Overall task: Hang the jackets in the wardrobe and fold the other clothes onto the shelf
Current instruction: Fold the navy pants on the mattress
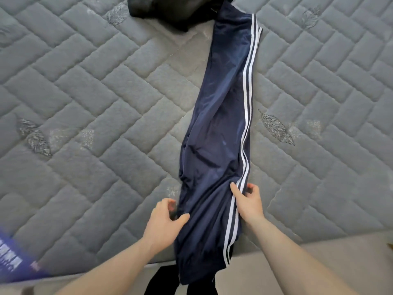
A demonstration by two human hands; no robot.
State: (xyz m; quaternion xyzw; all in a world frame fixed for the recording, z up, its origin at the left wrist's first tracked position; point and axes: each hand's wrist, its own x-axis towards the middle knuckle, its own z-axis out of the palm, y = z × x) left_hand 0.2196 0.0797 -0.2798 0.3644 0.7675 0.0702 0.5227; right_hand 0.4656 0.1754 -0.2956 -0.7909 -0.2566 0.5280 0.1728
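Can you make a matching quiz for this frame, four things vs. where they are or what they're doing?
Column 1:
1. pants
2. black garment
3. left hand
4. right hand

Column 2:
A. pinches the white-striped edge
B. bunched at the mattress's far end
C. grips the plain navy edge
D. laid out lengthwise, near end hanging over the mattress edge

Pairs: 1-D, 2-B, 3-C, 4-A

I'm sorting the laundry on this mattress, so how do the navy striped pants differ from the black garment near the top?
The navy pants lie stretched out long with white side stripes; the black garment is plain, bunched in a heap and partly cut off by the frame. The left hand and right hand grip the navy pants; nothing touches the black garment. Both rest on the grey quilted mattress.
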